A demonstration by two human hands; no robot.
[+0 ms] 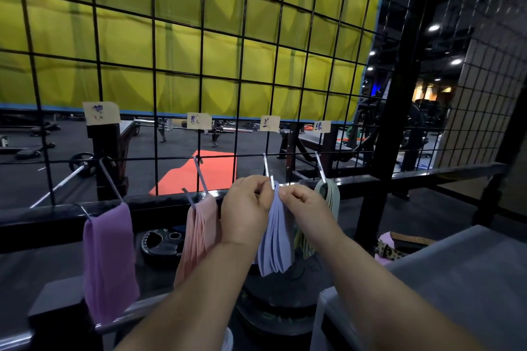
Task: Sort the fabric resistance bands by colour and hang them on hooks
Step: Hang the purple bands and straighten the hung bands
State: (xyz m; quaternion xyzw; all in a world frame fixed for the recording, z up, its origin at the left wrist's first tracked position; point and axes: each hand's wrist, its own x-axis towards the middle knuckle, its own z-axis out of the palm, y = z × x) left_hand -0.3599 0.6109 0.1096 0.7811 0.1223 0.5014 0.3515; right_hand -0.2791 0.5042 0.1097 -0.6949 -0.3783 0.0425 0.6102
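Hands (273, 202) pinched on blue bands (276, 239)

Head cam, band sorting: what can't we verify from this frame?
- Blue bands on their hook: seating hidden by left hand and right hand.
- Paper labels: writing too blurred to read.
- Green bands: lower part hidden behind right forearm.

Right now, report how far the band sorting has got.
Done: purple fabric bands, pink fabric bands and green fabric bands hang on separate metal hooks. In hand: left hand and right hand grip the blue fabric bands at the third hook. Left: no loose bands visible.
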